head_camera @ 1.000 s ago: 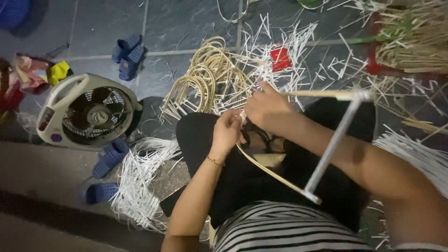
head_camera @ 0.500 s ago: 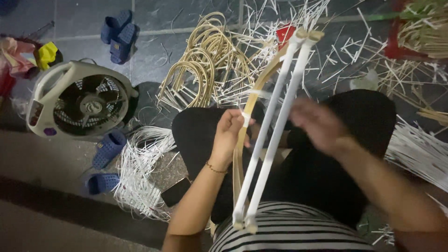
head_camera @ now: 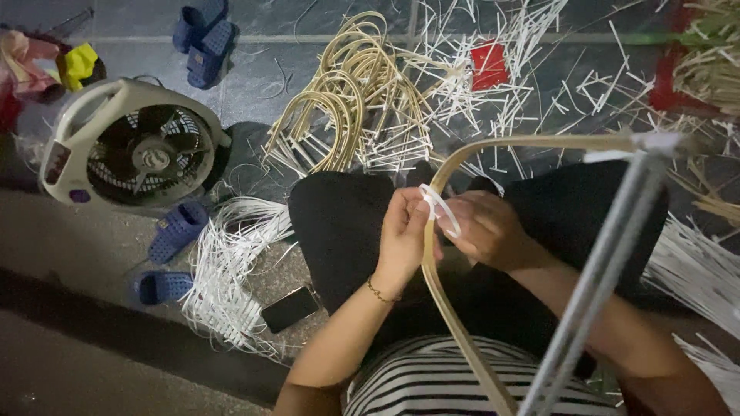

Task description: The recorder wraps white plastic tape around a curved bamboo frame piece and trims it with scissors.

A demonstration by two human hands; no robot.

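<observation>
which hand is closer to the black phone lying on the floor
Left. The left hand grips the bent cane frame up and right of the black phone. The right hand is on the frame's far side, farther away.

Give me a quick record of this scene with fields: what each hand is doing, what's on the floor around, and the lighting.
left hand: grips the bent cane strip
right hand: pinches a white strip looped over the cane
frame: white-wrapped bar crosses the lap
floor left: fan, blue slippers, phone
floor ahead: cane hoops, white offcuts
lighting: dim
</observation>
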